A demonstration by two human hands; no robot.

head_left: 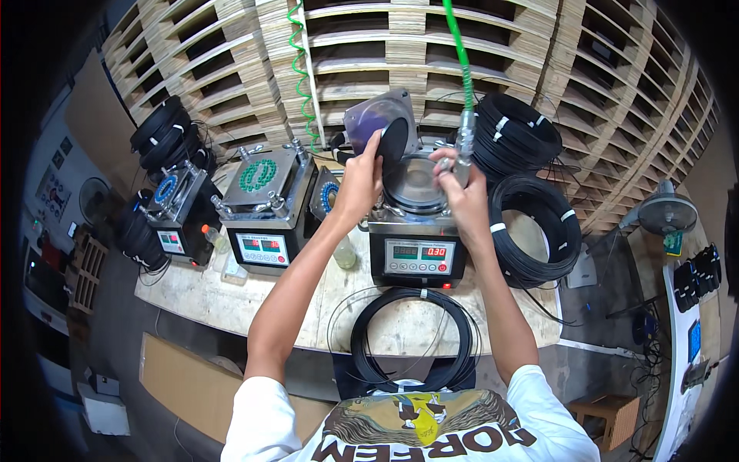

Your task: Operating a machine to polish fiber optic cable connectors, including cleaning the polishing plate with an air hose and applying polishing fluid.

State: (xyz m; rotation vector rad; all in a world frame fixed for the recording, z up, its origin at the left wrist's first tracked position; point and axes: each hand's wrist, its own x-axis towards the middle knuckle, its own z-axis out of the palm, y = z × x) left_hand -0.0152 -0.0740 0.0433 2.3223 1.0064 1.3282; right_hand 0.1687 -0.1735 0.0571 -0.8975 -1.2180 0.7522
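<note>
My left hand [360, 179] is closed on the edge of a round black disc [395, 141], held tilted above the left side of a polishing machine [418, 258]. My right hand [466, 196] grips a metal air blow gun [463, 150] that hangs from a green hose [460, 58]. Between the hands lies the machine's round metal platen [416, 187], uncovered, with a dark rim. Behind the disc leans a squarish plate [375, 117] with a purplish sheen. The gun's nozzle is hidden by my fingers.
Two similar machines stand left, one with a ring of green connectors [258, 175], one with blue ones [166, 189]. Black cable coils [535, 231] lie right, and another coil [362, 339] is at the table's front edge. A small bottle [345, 256] stands beside the machine. Wooden pallets [346, 46] rise behind.
</note>
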